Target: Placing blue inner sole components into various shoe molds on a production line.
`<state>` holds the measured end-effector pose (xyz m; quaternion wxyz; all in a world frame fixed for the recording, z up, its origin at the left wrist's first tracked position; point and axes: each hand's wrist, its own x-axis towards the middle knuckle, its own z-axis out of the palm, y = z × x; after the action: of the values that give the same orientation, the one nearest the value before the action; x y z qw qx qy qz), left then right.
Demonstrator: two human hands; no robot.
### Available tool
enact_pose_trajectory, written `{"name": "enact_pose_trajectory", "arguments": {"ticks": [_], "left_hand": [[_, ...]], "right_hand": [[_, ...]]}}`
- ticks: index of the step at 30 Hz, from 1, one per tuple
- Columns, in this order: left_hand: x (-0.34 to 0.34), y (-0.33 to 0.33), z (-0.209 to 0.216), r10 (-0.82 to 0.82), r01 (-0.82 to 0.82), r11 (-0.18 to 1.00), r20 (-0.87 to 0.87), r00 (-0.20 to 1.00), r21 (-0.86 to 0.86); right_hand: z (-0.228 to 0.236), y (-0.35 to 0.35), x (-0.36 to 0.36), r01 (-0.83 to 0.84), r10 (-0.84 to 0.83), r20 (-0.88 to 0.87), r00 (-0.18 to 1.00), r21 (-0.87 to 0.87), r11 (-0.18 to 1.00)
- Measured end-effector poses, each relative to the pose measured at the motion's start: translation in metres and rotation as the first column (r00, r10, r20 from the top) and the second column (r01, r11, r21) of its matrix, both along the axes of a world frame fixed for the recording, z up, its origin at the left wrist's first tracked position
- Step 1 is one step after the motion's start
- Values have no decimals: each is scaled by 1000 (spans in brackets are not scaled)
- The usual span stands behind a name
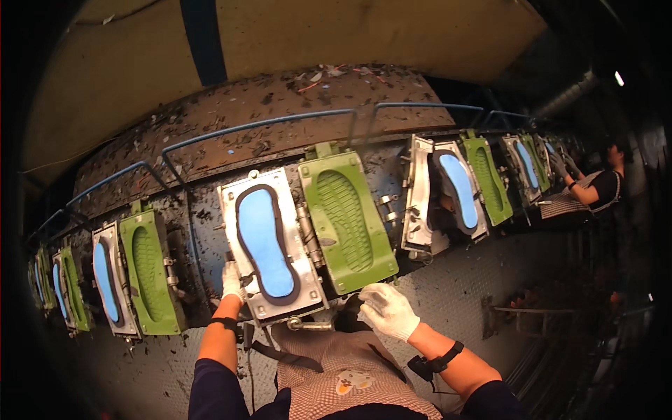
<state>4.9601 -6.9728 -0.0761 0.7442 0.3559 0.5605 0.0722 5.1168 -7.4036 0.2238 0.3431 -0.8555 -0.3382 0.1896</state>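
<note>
In front of me lies an opened shoe-sole mold. Its silver metal half [306, 262] holds a blue sole [266, 238] with a black rim. The green half [318, 231], hinged to its right, has a ridged sole-shaped hollow. My left hand [232, 281], in a white glove, rests against the silver half's lower left side, fingers stretched upward, partly hidden by the edge. Just below the green half's lower edge is my right hand [390, 311], also gloved. Its fingers are loosely bent and apart, with nothing seen in them.
More open molds stand in the row, such as a green half [148, 273] at left and a silver one [420, 196] at right. A blue rail [259, 126] runs behind, before a scrap-strewn board [280, 94]. A co-worker [595, 189] stands at far right.
</note>
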Motion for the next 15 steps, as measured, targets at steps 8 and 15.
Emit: {"name": "enact_pose_trajectory", "arguments": {"ticks": [8,15], "left_hand": [[65,-56,199,-17,302,417,-324,946,858],[198,-404,272,-794,452,-20,-289,535,892]], "right_hand": [[-41,-160,234,301,33,664,747,-382,874],[-8,-128,354,111,163,318,934,-691,714]]}}
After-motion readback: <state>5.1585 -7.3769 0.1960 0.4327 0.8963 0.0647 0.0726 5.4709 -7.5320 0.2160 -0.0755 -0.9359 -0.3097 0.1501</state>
